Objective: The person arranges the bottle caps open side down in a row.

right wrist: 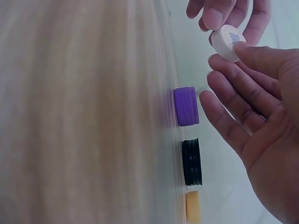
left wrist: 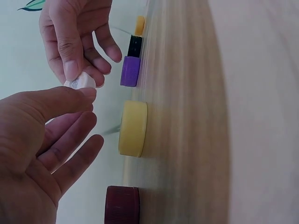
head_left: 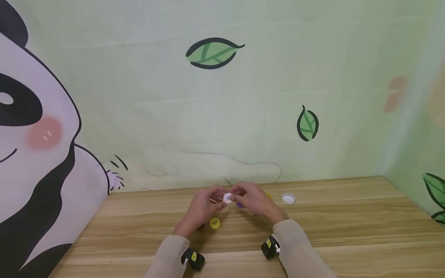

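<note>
A small white bottle cap with a grey printed code on its top is raised over the far part of the table, tilted in the hands. My right hand pinches it between thumb and forefinger, the other fingers spread loosely. From the opposite edge my left hand pinches the same cap with thumb and fingertips. Below the hands, a yellow cap sits on the table, with a dark red cap nearer the left wrist. A purple cap stands beneath the right hand.
A black cap and an orange-yellow cap line up beyond the purple one. To their right lies a white ring-like lid. The wooden table meets a pale green wall cloth printed with a panda and leaves.
</note>
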Tool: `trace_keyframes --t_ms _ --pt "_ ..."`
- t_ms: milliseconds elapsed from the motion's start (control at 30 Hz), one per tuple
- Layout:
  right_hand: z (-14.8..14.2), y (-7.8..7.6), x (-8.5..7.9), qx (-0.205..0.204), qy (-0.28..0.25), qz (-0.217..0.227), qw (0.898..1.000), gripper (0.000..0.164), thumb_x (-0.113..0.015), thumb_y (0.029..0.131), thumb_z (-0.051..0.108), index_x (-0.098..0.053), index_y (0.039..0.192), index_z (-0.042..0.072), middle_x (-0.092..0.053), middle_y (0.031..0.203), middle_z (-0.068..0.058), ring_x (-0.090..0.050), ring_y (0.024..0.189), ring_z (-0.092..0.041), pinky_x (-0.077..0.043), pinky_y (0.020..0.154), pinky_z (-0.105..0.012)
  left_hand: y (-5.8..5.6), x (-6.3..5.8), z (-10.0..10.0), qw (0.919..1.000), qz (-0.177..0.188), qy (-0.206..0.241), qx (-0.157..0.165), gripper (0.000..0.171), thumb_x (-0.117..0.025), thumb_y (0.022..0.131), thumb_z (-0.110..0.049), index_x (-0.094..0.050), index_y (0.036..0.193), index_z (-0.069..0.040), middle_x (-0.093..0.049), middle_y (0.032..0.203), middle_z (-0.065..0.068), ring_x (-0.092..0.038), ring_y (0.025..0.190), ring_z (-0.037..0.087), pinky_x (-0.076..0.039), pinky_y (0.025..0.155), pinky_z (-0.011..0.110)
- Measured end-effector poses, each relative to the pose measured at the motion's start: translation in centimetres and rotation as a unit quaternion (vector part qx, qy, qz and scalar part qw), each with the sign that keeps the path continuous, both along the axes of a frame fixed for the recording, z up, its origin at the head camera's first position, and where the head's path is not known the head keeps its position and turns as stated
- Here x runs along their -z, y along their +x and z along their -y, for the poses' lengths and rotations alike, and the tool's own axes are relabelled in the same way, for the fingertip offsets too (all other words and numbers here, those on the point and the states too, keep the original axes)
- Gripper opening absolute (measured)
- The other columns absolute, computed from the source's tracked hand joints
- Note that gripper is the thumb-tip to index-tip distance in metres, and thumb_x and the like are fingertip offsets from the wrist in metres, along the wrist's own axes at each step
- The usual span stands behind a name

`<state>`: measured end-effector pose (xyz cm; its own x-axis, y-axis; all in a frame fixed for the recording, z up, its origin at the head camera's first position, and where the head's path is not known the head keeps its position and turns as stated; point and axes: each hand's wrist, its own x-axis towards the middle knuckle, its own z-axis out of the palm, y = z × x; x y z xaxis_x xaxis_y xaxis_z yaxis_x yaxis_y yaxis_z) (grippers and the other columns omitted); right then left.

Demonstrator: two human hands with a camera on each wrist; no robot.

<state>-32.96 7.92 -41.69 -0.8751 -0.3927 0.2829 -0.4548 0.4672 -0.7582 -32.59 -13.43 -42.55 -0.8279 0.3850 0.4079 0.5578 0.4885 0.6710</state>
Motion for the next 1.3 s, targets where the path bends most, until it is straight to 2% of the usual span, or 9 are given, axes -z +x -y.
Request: trace_keyframes --t_ms 300,500,933,1133,1300 --pt "0.0 -0.1 -0.2 -0.013 0.010 0.005 1.000 0.013 -0.073 0.100 0.010 -0.072 0.112 0.006 -0.073 0.093 0.002 -0.065 0.083 -0.012 -0.055 0.072 -0.033 0.2 -0.2 0.0 0.9997 0.007 -0.014 -0.018 0.029 -0.085 0.090 -0.004 -0.078 0.118 -0.012 -0.078 0.093 -0.002 -0.073 0.087 0.014 -0.062 0.081 0.037" --pt "-0.3 -0.2 -0.5 -0.037 0.017 0.016 0.999 0.017 -0.077 0.094 0.003 -0.073 0.109 0.007 -0.072 0.096 0.001 -0.066 0.091 -0.013 -0.056 0.082 -0.036 0.2 -0.3 0.1 0.9995 0.008 -0.022 -0.022 0.027 -0.086 0.091 -0.008 -0.079 0.117 -0.013 -0.077 0.092 -0.003 -0.073 0.087 0.014 -0.062 0.083 0.040" --pt "-0.1 -0.2 -0.8 -0.055 0.015 0.022 0.998 0.019 -0.080 0.091 0.000 -0.074 0.108 0.006 -0.073 0.098 0.001 -0.067 0.093 -0.014 -0.056 0.087 -0.037 0.3 -0.3 0.4 0.9995 0.016 -0.024 -0.008 0.021 -0.085 0.092 -0.012 -0.080 0.113 -0.010 -0.079 0.101 0.000 -0.074 0.096 0.021 -0.062 0.084 0.040" --pt "-0.1 -0.3 -0.9 -0.059 0.020 0.036 0.997 0.021 -0.082 0.090 0.000 -0.074 0.108 0.006 -0.073 0.097 0.001 -0.068 0.092 -0.014 -0.057 0.087 -0.036 0.5 -0.3 0.6 0.9989 0.037 -0.026 -0.008 0.018 -0.085 0.092 -0.012 -0.080 0.110 -0.010 -0.079 0.101 0.000 -0.073 0.094 0.018 -0.062 0.084 0.039" --pt "-0.1 -0.1 -1.1 -0.068 0.027 0.051 0.996 0.020 -0.085 0.089 0.002 -0.075 0.105 0.007 -0.074 0.094 0.002 -0.069 0.090 -0.014 -0.058 0.086 -0.036 0.6 -0.3 0.8 0.9987 0.042 -0.029 0.007 0.015 -0.085 0.091 -0.010 -0.079 0.104 -0.008 -0.078 0.096 -0.001 -0.072 0.091 0.017 -0.062 0.082 0.036"
